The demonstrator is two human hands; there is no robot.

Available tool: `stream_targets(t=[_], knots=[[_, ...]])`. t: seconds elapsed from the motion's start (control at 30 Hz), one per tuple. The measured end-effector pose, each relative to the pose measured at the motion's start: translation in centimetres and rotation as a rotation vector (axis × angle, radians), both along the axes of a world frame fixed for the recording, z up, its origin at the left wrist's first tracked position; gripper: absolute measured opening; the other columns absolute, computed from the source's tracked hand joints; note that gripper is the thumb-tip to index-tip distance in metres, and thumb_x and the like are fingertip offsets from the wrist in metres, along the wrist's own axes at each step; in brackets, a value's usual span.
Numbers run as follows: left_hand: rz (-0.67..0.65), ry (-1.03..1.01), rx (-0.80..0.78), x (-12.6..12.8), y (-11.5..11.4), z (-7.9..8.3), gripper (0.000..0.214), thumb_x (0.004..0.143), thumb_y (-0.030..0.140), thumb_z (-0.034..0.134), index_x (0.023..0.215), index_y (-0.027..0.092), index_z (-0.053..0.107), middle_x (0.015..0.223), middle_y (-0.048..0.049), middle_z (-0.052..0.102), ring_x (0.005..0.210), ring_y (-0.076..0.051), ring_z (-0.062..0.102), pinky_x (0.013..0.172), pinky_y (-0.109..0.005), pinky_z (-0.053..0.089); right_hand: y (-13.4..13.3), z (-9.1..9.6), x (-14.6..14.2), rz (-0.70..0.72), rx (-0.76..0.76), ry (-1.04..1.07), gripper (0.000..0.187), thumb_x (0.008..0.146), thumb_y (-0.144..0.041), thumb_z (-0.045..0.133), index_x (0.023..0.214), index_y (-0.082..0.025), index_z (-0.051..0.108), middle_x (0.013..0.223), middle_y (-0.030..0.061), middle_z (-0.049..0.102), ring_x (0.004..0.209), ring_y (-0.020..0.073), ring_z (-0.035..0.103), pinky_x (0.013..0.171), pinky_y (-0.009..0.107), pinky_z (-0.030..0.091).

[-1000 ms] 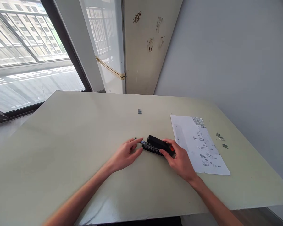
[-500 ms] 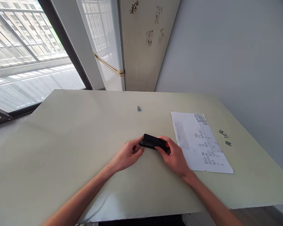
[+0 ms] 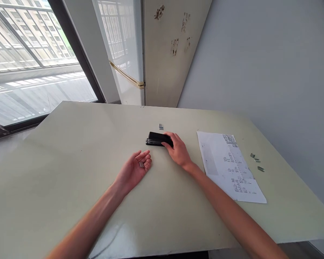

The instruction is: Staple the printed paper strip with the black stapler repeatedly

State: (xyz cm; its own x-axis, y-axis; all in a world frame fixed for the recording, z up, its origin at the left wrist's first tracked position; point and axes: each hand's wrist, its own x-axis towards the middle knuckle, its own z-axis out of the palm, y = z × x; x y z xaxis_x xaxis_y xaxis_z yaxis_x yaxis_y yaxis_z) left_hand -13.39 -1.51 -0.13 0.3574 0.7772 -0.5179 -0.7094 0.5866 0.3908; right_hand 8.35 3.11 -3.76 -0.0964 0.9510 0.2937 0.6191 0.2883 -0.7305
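My right hand (image 3: 176, 149) grips the right end of a black stapler (image 3: 158, 137), thumb on the near side and fingers over the top. The stapler lies nearly level at or just above the tabletop; I cannot tell if it touches. Palm up, my left hand (image 3: 133, 169) is to the near left of the stapler, apart from it. Its fingers are half curled, and a short strip of staples (image 3: 141, 164) rests in them. Just beyond the stapler, small staple strips (image 3: 161, 126) lie on the table.
The pale table (image 3: 97, 144) spreads around both hands. Right of my right hand lies a printed paper sheet (image 3: 221, 165), with several staple strips (image 3: 256, 160) farther right. A fridge (image 3: 167, 72) and a grey wall (image 3: 245, 54) stand behind; a window (image 3: 37, 61) is at left.
My right hand has carried the stapler away from me and to the left. My left hand has come off it, moved back and turned palm up, showing the staple strip.
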Motion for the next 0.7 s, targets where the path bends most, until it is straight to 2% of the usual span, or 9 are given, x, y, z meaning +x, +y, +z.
stream_targets(t=[0.07, 0.13, 0.23, 0.27, 0.37, 0.43, 0.5, 0.6, 0.7], knots=[[0.0, -0.01, -0.014, -0.1, -0.1, -0.2, 0.024, 0.099, 0.021, 0.057, 0.109, 0.007, 0.073, 0.099, -0.0161, 0.074, 0.09, -0.02, 0.073, 0.08, -0.027, 0.061, 1.5, -0.1, -1.0, 0.011, 0.001, -0.002, 0.034, 0.103, -0.036, 0.054, 0.137, -0.03, 0.057, 0.129, 0.0094, 0.066, 0.119, 0.027, 0.063, 0.102, 0.043, 0.052], [0.003, -0.019, -0.005, -0.2, -0.3, -0.5, 0.028, 0.1, 0.025, 0.057, 0.115, 0.006, 0.072, 0.119, -0.0208, 0.074, 0.111, -0.025, 0.073, 0.091, -0.03, 0.061, 1.3, 0.1, -1.7, -0.03, 0.038, -0.006, 0.04, 0.103, -0.037, 0.055, 0.142, -0.029, 0.053, 0.141, 0.0122, 0.058, 0.128, 0.0275, 0.059, 0.105, 0.044, 0.051], [0.01, -0.052, 0.029, -0.4, -0.4, -0.9, 0.037, 0.102, 0.031, 0.055, 0.121, 0.003, 0.07, 0.136, -0.0253, 0.067, 0.129, -0.03, 0.066, 0.104, -0.035, 0.056, -1.8, 1.0, -2.0, -0.158, 0.194, -0.017, 0.047, 0.102, -0.038, 0.058, 0.147, -0.029, 0.049, 0.154, 0.015, 0.044, 0.141, 0.0295, 0.049, 0.11, 0.049, 0.048], [0.007, -0.066, 0.042, -0.3, -0.5, -0.9, 0.04, 0.103, 0.032, 0.054, 0.122, 0.001, 0.069, 0.138, -0.0264, 0.066, 0.131, -0.031, 0.065, 0.107, -0.036, 0.054, -3.3, 1.4, -2.0, -0.162, 0.24, -0.022, 0.043, 0.103, -0.036, 0.057, 0.145, -0.03, 0.052, 0.152, 0.0142, 0.046, 0.143, 0.0294, 0.048, 0.112, 0.05, 0.046], [-0.045, -0.09, 0.069, 0.1, -0.9, -0.7, 0.046, 0.106, 0.037, 0.05, 0.127, 0.0, 0.067, 0.132, -0.0261, 0.068, 0.127, -0.031, 0.066, 0.107, -0.038, 0.053, -7.3, 2.6, -1.9, 0.037, 0.262, -0.118, 0.035, 0.102, -0.031, 0.059, 0.137, -0.034, 0.059, 0.14, 0.0108, 0.059, 0.14, 0.0309, 0.051, 0.114, 0.054, 0.043], [-0.111, -0.095, 0.075, 0.6, -1.3, -0.6, 0.047, 0.107, 0.04, 0.049, 0.129, 0.004, 0.067, 0.122, -0.0223, 0.072, 0.117, -0.029, 0.07, 0.097, -0.037, 0.056, -8.9, 2.9, -2.0, 0.19, 0.229, -0.175, 0.039, 0.101, -0.031, 0.063, 0.139, -0.034, 0.059, 0.137, 0.009, 0.065, 0.141, 0.032, 0.05, 0.115, 0.054, 0.042], [-0.178, -0.094, 0.076, 1.3, -1.8, -0.5, 0.045, 0.106, 0.043, 0.05, 0.128, 0.008, 0.069, 0.109, -0.0175, 0.075, 0.104, -0.027, 0.071, 0.083, -0.034, 0.057, -9.7, 2.8, -2.3, 0.274, 0.201, -0.182, 0.042, 0.101, -0.03, 0.065, 0.142, -0.032, 0.057, 0.131, 0.0072, 0.071, 0.141, 0.0301, 0.051, 0.114, 0.052, 0.042], [-0.246, -0.095, 0.079, 2.3, -2.4, -0.7, 0.042, 0.105, 0.044, 0.054, 0.125, 0.012, 0.072, 0.1, -0.0132, 0.074, 0.09, -0.023, 0.07, 0.075, -0.031, 0.054, -10.3, 2.5, -2.4, 0.276, 0.181, -0.142, 0.035, 0.103, -0.027, 0.062, 0.138, -0.031, 0.06, 0.118, 0.0049, 0.076, 0.133, 0.0259, 0.058, 0.11, 0.047, 0.045], [-0.309, -0.067, 0.092, 3.2, -2.6, -1.0, 0.042, 0.105, 0.044, 0.054, 0.123, 0.012, 0.074, 0.116, -0.0152, 0.074, 0.099, -0.024, 0.071, 0.085, -0.032, 0.055, -11.1, 2.7, -0.9, 0.242, 0.167, -0.107, 0.028, 0.104, -0.028, 0.06, 0.131, -0.033, 0.063, 0.113, 0.004, 0.077, 0.126, 0.025, 0.063, 0.107, 0.045, 0.047]])
